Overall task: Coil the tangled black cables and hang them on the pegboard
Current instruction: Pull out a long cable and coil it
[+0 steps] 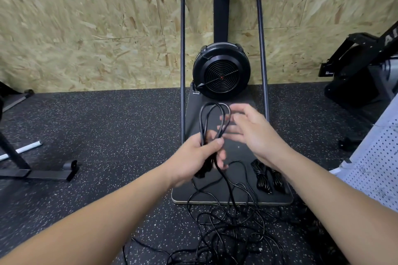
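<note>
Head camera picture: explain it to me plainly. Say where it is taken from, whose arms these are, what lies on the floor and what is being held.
There is no robot here. The one picture comes from a camera worn on a person's head, looking forward and down, so the two bare arms reaching in are that person's own.

The left hand has its grip closed around a few loops of black cable, which stand up above the fist. The right hand is open and blurred beside those loops; it holds nothing that I can see.

Below the hands, a tangle of loose black cable lies on the speckled rubber floor. Two coiled bundles lie on the dark platform of a fitness machine with a round fan housing. A white pegboard shows at the right edge.
</note>
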### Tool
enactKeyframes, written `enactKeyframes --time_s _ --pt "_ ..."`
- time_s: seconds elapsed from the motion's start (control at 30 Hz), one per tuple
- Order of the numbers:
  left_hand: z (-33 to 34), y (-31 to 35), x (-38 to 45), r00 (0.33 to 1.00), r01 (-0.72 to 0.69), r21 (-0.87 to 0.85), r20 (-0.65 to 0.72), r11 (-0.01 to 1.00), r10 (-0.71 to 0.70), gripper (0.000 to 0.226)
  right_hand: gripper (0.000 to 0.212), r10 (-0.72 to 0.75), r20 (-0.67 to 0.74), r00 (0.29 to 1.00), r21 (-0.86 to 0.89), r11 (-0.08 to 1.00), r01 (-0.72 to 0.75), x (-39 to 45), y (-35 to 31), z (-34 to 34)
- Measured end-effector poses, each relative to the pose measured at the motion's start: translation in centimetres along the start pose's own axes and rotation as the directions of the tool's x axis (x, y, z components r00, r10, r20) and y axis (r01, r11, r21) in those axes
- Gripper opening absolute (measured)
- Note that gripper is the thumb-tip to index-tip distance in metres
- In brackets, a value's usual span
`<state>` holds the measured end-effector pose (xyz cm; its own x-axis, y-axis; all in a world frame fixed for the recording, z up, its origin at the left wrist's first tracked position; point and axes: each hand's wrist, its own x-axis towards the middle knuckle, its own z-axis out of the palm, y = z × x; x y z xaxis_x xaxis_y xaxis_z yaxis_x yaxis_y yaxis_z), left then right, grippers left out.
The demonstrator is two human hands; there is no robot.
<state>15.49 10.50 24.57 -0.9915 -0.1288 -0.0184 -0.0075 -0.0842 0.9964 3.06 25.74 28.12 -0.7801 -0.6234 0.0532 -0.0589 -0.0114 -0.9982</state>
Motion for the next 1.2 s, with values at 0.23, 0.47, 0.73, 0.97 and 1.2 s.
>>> enactKeyframes --time_s 0.23,0.47,0.73,0.97,1.2 --pt "-2.1 1.8 1.3 0.967 -0.108 -0.24 -0.249 0.965 0.047 0.018 0.043 0.375 0.422 0.825 -0.558 0.825 -0.09 -2.1 3.6 0.7" --pt "-5.2 1.5 1.9 0.918 -0.175 -0.178 -0.384 0.968 0.095 0.011 0.022 0.243 0.27 0.932 -0.475 0.875 -0.091 -1.9 1.7 0.9" --pt "-4.3 2.0 0.3 0.968 0.175 0.052 -0.191 0.983 -0.162 0.06 0.005 -0.119 0.243 0.963 -0.22 0.96 0.175 -2.5 -1.1 2.6" --pt "-1.9 -0.4 0.1 0.99 0.073 0.261 0.094 0.963 -0.1 0.024 0.031 -0.063 -0.001 0.998 -0.392 0.918 0.057 -2.0 -0.7 1.7" --pt "-2.8 0.4 0.7 0.985 0.082 -0.101 -0.143 0.992 -0.096 0.018 0.015 0.057 0.17 0.984 -0.562 0.826 0.049 -1.6 -0.1 -1.3"
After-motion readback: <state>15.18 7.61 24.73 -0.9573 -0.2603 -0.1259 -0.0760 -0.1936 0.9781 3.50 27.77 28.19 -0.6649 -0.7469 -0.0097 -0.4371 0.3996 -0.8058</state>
